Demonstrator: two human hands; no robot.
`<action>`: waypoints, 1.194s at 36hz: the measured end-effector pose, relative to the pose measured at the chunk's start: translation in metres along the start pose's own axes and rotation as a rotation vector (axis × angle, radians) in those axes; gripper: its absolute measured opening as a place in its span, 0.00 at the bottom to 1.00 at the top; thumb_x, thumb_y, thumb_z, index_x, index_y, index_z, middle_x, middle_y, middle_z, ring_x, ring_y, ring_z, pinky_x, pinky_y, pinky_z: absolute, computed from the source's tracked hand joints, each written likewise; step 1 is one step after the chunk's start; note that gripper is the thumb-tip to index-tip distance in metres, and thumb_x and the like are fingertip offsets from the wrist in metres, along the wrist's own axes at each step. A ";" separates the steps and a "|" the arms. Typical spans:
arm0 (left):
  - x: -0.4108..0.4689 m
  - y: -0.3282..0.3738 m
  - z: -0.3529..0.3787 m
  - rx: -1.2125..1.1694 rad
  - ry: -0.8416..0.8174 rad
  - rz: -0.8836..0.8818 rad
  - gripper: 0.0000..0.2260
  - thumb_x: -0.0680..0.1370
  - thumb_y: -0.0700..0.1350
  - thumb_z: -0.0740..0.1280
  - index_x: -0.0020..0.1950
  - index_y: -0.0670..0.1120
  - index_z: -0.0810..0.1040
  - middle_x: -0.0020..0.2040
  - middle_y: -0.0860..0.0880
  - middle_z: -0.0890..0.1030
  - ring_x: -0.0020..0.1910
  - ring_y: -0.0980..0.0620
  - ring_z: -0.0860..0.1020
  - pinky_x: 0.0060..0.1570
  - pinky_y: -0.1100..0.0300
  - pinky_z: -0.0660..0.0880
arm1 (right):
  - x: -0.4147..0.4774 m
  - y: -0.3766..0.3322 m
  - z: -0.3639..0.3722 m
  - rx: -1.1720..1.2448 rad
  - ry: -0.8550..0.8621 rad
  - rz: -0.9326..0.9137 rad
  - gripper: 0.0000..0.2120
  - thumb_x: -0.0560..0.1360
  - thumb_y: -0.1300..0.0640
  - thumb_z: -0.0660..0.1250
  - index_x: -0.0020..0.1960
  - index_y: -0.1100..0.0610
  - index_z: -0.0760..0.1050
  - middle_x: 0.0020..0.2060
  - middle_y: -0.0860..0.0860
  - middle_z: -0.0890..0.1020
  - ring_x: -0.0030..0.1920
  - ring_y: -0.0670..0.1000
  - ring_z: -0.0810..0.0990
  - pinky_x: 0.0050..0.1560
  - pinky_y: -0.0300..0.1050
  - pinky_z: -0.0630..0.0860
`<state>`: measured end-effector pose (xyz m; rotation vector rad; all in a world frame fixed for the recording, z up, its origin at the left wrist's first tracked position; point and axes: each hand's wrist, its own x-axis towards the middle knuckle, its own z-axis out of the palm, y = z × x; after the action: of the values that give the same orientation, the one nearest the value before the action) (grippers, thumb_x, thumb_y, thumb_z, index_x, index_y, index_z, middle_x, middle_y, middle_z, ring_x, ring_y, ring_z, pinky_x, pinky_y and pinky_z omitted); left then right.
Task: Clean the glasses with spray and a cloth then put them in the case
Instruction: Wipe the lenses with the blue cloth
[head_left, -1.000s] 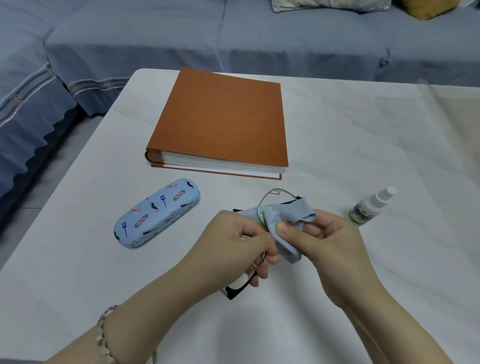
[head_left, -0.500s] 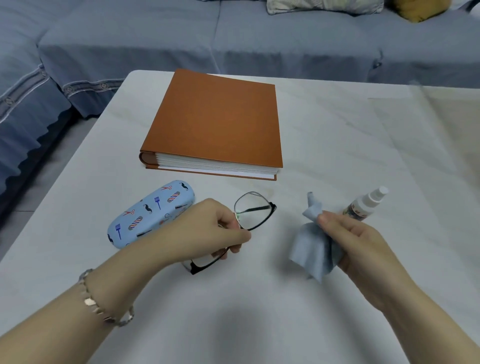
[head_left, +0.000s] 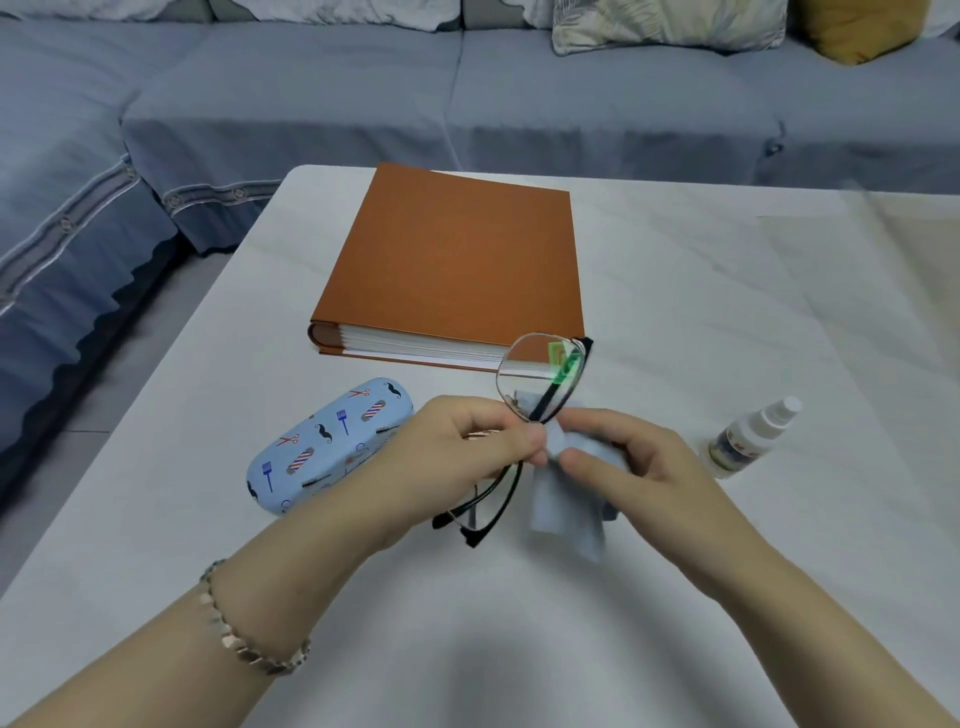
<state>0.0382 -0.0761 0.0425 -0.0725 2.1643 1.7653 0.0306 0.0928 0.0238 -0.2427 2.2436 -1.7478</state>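
My left hand (head_left: 457, 452) grips the black-framed glasses (head_left: 540, 379) near the bridge, one lens raised above my fingers and the folded arms hanging below. My right hand (head_left: 623, 462) pinches a pale blue cloth (head_left: 566, 514) against the lower lens, right beside my left fingers; the cloth's loose end hangs down to the table. The light blue patterned case (head_left: 327, 447) lies shut on the table to the left of my hands. A small white spray bottle (head_left: 748, 436) lies on its side at the right, untouched.
A thick orange album (head_left: 457, 265) lies flat on the white marble table (head_left: 727, 312) just behind my hands. A blue-grey sofa (head_left: 467, 88) with cushions wraps around the far and left sides. The table's left edge runs diagonally past the case.
Half a second ago my hands were apart, glasses left and cloth right. Now they have come together and the cloth is back on the glasses. The view has tilted up.
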 end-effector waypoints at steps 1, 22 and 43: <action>0.001 -0.002 0.001 -0.054 0.051 0.003 0.09 0.69 0.51 0.68 0.35 0.48 0.83 0.38 0.50 0.85 0.44 0.48 0.78 0.55 0.47 0.75 | -0.001 0.001 -0.002 0.051 0.054 0.006 0.07 0.71 0.59 0.69 0.43 0.46 0.81 0.39 0.39 0.83 0.38 0.33 0.78 0.33 0.25 0.69; -0.002 0.000 0.016 -0.370 0.236 -0.040 0.11 0.75 0.47 0.63 0.35 0.47 0.79 0.54 0.54 0.83 0.55 0.55 0.79 0.50 0.58 0.78 | 0.000 0.016 0.014 0.269 -0.072 0.389 0.15 0.76 0.59 0.59 0.50 0.42 0.81 0.49 0.49 0.85 0.47 0.50 0.78 0.49 0.46 0.65; 0.011 -0.078 0.002 0.564 0.313 -0.227 0.07 0.72 0.44 0.66 0.38 0.42 0.78 0.42 0.46 0.83 0.42 0.46 0.80 0.39 0.59 0.75 | -0.007 0.021 -0.017 0.084 0.079 0.307 0.06 0.75 0.62 0.62 0.47 0.54 0.75 0.36 0.51 0.80 0.33 0.44 0.77 0.30 0.35 0.69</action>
<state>0.0485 -0.0896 -0.0342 -0.4573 2.6690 1.0275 0.0322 0.1161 0.0081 0.1829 2.1183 -1.7040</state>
